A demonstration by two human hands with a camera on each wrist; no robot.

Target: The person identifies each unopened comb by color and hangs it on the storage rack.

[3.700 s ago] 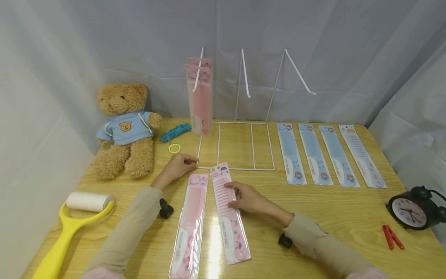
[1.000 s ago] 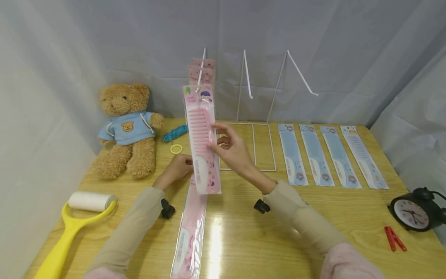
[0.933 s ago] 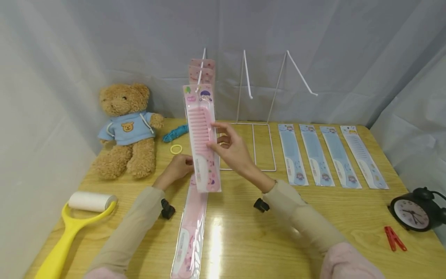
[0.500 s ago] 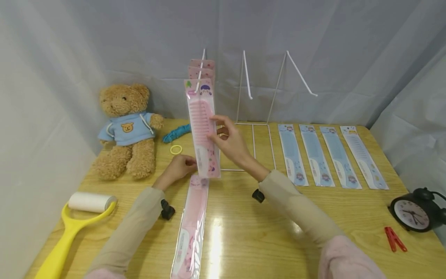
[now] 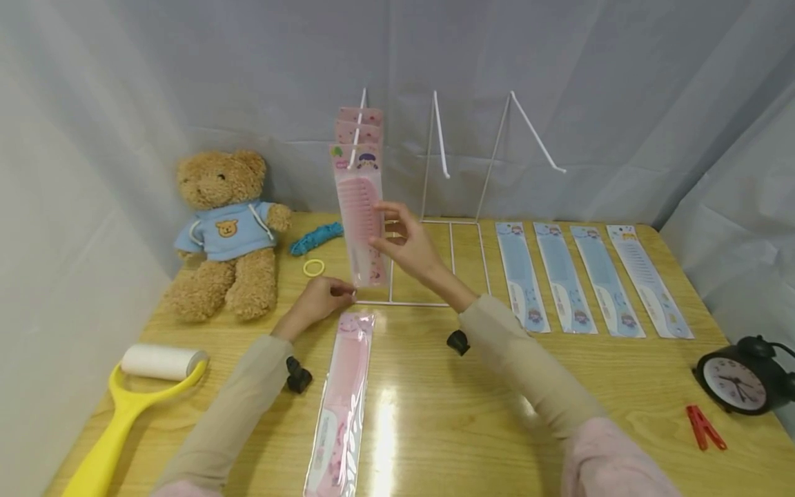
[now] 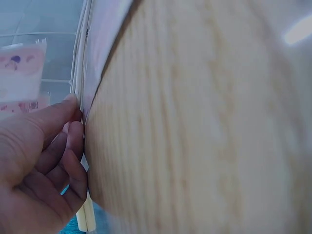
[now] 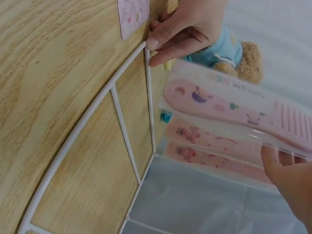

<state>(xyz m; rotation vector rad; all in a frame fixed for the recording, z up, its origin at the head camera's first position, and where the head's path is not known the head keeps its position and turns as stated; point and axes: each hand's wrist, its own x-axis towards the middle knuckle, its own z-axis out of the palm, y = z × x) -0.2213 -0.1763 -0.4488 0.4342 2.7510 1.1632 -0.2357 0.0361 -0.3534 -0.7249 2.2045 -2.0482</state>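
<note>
— On rack's left hook: packaged pink plastic comb (image 5: 362,210), upright; right hand (image 5: 411,246) pinches its edge?
— Yes. Left hand (image 5: 318,301), fingers curled, grips white wire rack (image 5: 435,302) base corner.

Bare yellow wooden tabletop (image 5: 472,428) lay open between the two sleeves and out toward the red plastic clothes peg (image 5: 702,426). The white wire display rack (image 5: 435,207) barred the back centre; its left hook carried hanging pink packaged combs (image 5: 359,131), while the middle and right hooks stood bare, with open air between them. A pink packaged comb (image 5: 338,407) lay flat in the near centre. Four blue packaged combs (image 5: 590,279) covered the right. A brown teddy bear (image 5: 220,231) and a yellow-handled lint roller (image 5: 133,400) filled the left side.
</note>
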